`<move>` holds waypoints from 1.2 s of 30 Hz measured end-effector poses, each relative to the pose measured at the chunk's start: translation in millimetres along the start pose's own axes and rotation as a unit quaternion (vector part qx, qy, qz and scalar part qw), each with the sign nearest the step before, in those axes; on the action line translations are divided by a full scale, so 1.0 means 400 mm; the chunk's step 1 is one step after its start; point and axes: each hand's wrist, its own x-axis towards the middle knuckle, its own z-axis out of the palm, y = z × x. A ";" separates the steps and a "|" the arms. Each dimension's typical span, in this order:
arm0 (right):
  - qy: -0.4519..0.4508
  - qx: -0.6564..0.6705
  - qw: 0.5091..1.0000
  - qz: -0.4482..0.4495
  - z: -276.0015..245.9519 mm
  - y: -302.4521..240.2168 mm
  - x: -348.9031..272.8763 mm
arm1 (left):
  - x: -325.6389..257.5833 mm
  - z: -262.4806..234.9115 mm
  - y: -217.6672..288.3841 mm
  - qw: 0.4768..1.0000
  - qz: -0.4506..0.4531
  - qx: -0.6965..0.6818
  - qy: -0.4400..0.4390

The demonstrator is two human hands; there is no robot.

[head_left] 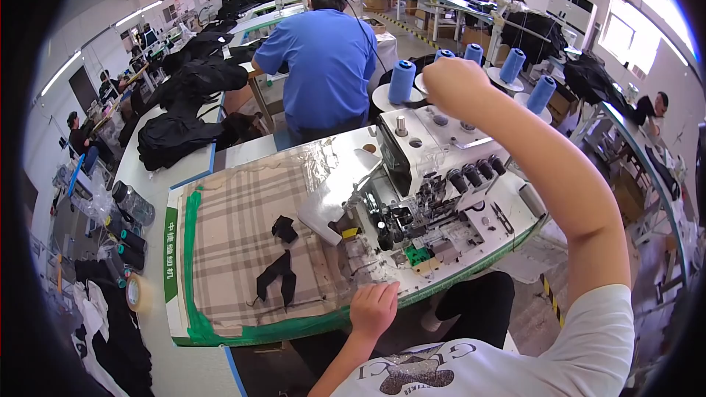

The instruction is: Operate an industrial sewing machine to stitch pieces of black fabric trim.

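Observation:
An overlock sewing machine [412,209] stands at the front right of the worktable, its inner metal parts exposed. My left hand [373,309] is at the table's front edge below the machine, fingers bent together; what they hold, if anything, is hidden. My right hand [456,86] is raised over the back of the machine beside several blue thread cones [402,82]. It is closed, and its fingertips face away, so any thing in them cannot be made out. Two small black fabric pieces [276,279] lie on the checked cloth [243,213] left of the machine.
A co-worker in a blue shirt [327,66] sits just beyond the table. Black garments [184,125] are heaped at the far left. A tape roll [137,292], dark thread spools [131,254] and a clear bottle [134,202] stand along the left side.

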 end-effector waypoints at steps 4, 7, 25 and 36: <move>-0.074 0.017 0.997 0.009 -0.022 -0.021 -0.019 | -0.005 -0.006 -0.002 1.000 0.002 -0.007 -0.001; -0.050 -0.020 0.996 0.075 0.012 0.084 -0.030 | -0.003 0.001 0.003 1.000 0.005 -0.009 0.007; -0.068 -0.050 0.994 0.066 -0.033 0.011 -0.175 | -0.014 -0.001 -0.001 1.000 0.003 -0.011 0.006; -0.029 -0.058 0.993 0.101 0.019 0.068 -0.125 | -0.007 -0.006 0.011 1.000 0.007 -0.016 -0.001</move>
